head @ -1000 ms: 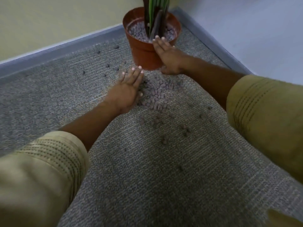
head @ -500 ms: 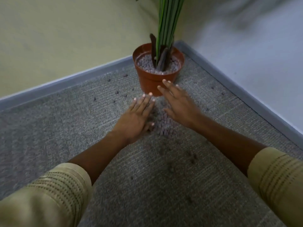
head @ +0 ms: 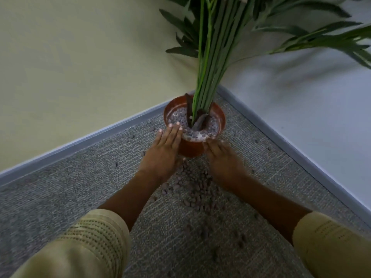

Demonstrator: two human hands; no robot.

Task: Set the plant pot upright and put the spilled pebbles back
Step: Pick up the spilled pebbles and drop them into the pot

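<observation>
Plant pot is upright in the far corner of the carpet, where the two walls meet, stems going straight up, so pt 1 of the task looks done to me. It already holds pebbles round the stem base, w/ the level low on the near side.

My left hand lies flat against the pot's left wall, fingers together and straight, tips reaching over the rim. Not gripping anything; reads as a brace so the pot won't tip or slide. Right hand is by the pot's near-right side, low to the carpet; it's blurred, so I can't tell if the fingers are spread or closed, or whether they touch the pot.

Spilled pebbles sit mostly in one heap on the carpet just near of the pot, btwn my forearms (handy for scooping w/ both palms). Strays are scattered left twd the skirting and further near.

Next, I'd guess: cup the heap and tip it in, then chase strays. Pebbles are small and roll, so some may drop back.
</observation>
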